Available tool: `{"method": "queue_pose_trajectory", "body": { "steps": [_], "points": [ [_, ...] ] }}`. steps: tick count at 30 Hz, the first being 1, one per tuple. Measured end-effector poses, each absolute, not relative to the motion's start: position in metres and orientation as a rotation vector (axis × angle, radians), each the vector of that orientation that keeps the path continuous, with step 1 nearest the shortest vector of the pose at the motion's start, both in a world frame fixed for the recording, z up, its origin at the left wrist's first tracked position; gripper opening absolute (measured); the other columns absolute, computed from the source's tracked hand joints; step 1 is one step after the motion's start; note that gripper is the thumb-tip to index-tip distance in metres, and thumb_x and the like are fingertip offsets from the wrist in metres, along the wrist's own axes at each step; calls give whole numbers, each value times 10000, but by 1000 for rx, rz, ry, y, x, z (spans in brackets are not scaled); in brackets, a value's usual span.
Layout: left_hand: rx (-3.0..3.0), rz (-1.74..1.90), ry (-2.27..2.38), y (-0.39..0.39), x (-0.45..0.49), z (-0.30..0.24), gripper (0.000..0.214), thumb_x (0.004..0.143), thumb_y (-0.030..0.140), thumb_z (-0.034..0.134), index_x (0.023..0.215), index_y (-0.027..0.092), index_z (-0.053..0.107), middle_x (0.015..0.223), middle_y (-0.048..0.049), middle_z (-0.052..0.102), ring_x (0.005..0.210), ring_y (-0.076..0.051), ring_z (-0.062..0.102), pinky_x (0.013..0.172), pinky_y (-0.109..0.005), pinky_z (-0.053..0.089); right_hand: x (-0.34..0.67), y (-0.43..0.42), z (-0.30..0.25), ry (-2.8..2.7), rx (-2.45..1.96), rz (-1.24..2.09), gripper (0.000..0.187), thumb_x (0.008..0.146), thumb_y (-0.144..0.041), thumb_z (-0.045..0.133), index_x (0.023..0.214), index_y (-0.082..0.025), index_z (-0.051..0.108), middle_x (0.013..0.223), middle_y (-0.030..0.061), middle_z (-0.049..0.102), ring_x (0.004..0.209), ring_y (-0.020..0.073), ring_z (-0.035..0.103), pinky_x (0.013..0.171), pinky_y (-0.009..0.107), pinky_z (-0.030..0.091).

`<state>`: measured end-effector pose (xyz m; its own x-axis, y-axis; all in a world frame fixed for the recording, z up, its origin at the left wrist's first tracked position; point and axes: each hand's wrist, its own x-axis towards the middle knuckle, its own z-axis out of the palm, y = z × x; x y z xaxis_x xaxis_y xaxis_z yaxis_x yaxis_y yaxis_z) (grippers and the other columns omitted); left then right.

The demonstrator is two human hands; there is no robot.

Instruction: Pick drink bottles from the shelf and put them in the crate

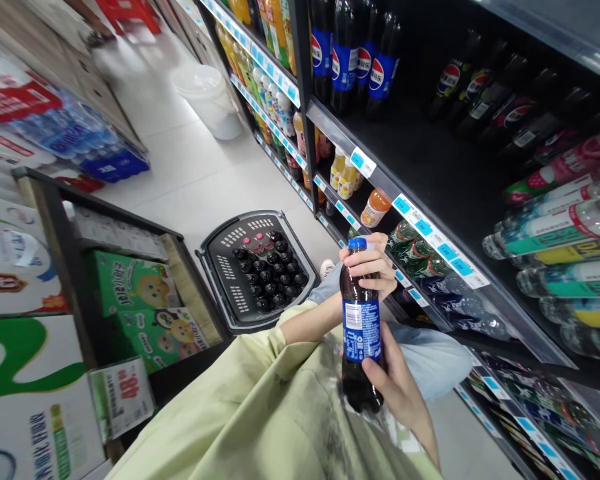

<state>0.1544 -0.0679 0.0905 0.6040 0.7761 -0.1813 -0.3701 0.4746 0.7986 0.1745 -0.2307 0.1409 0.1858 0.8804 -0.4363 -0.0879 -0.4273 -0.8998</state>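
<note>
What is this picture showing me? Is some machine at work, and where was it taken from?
No machine shows here: a person works bare-handed. This single picture comes from a camera worn on the head, looking forward and down. The left hand grips the upper part of a blue-capped bottle of dark drink; the right hand holds it lower down. On the floor stands a basket with many dark-topped bottles inside. At the picture's right, shelves hold more drinks.

Upper shelf [415, 153] open mid-span, bottles [345, 67] either side.
</note>
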Motion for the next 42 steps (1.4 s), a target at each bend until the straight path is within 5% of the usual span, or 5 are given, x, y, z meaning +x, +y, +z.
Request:
{"method": "queue_pose_trajectory", "body": {
  "steps": [11, 19, 25, 32, 42],
  "points": [
    [682, 720, 313, -16, 89, 90, 439, 729, 615, 757, 922, 247, 615, 684, 9, 456, 671, -184, 498, 647, -322, 524, 170, -228, 109, -687, -1242, 1671, 751, 829, -710, 852, 1397, -274, 626, 1089, 95, 842, 911, 329, 846, 661, 410, 689],
    [1247, 701, 755, 6, 35, 84, 434, 746, 565, 837, 719, 184, 632, 702, 22, 562, 658, -120, 487, 635, -253, 409, 178, -201, 34, -890, -1384, 1436, 682, 777, -572, 939, 1303, -224, 681, 1191, 96, 830, 1133, 320, 789, 1075, 493, 623],
    [1598, 667, 1071, 9, -21, 91, 412, 758, 540, 843, 741, 191, 624, 716, 26, 602, 691, -128, 515, 682, -258, 434, 157, -171, -38, -754, -1377, 1402, 840, 628, -612, 1015, 1297, -218, 693, 1309, 144, 821, 1243, 353, 773, 1124, 533, 611],
    [1810, 741, 1671, 23, -71, 85, 239, 804, 373, 730, 767, 226, 545, 718, 30, 587, 711, -151, 512, 734, -274, 426, 156, -169, -63, -751, -1392, 1498, 466, 991, -616, 716, 1233, -221, 662, 1177, 138, 840, 1073, 267, 847, 847, 335, 651],
    [1553, 671, 2304, 69, -157, -5, 242, 910, 436, 704, 866, 236, 576, 811, -12, 669, 828, -201, 604, 815, -297, 416, 177, -195, -93, -796, -1539, 1401, 497, 952, -790, 656, 1046, -302, 676, 948, 99, 822, 957, 339, 850, 873, 431, 667]
  ]
}}
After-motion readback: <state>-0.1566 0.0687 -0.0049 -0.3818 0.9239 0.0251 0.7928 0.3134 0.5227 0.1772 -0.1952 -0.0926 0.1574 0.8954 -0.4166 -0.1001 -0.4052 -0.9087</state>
